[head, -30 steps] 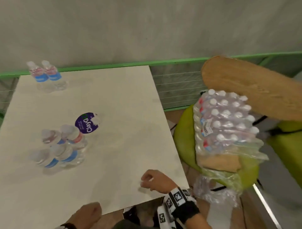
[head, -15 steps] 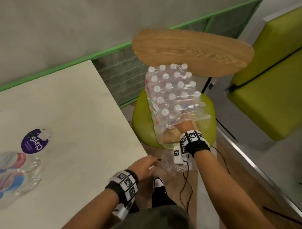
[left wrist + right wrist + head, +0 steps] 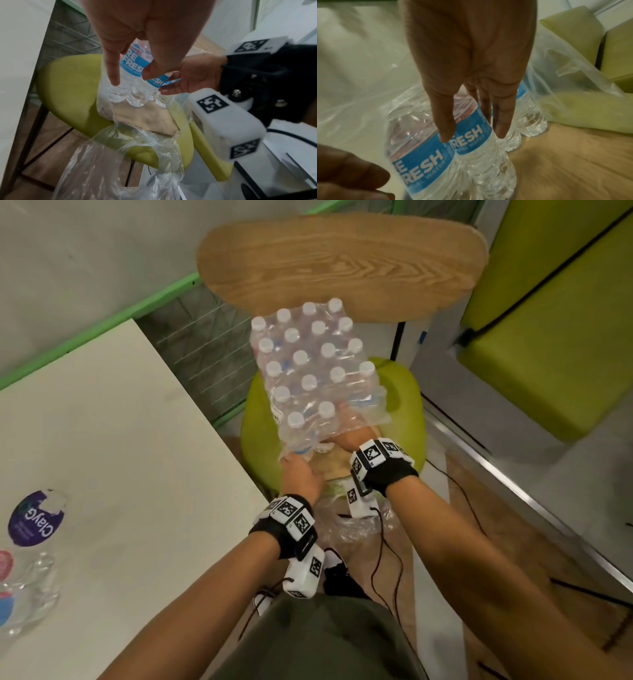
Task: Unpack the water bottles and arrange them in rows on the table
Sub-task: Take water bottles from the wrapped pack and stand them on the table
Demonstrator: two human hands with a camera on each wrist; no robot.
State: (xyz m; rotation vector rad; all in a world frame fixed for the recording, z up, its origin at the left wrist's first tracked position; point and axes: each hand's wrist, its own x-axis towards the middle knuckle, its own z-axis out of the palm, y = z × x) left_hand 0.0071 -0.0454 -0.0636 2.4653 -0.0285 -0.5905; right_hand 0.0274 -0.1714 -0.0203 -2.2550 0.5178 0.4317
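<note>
A shrink-wrapped pack of water bottles (image 3: 315,371) with white caps stands on a green chair seat (image 3: 407,398), its near end torn open. My left hand (image 3: 298,463) is at that opening. In the left wrist view it (image 3: 130,79) grips a blue-labelled bottle (image 3: 132,63) between index finger and thumb. My right hand (image 3: 346,436) reaches under the wrap beside it. Its straight fingers (image 3: 501,121) slide between bottles and its thumb lies on the label of the neighbouring bottle (image 3: 471,136). Other bottles (image 3: 20,587) stand at the left edge of the table (image 3: 120,457).
The chair's wooden backrest (image 3: 342,258) rises behind the pack. Torn plastic wrap (image 3: 356,525) hangs off the seat front over a cardboard tray (image 3: 145,119). A purple label (image 3: 36,518) lies on the table. A green bench (image 3: 555,337) stands to the right, and cables trail on the floor.
My view has swung from the table to the chair. The right hand went to the pack first. The left hand left the table edge and took hold of a bottle at the opening.
</note>
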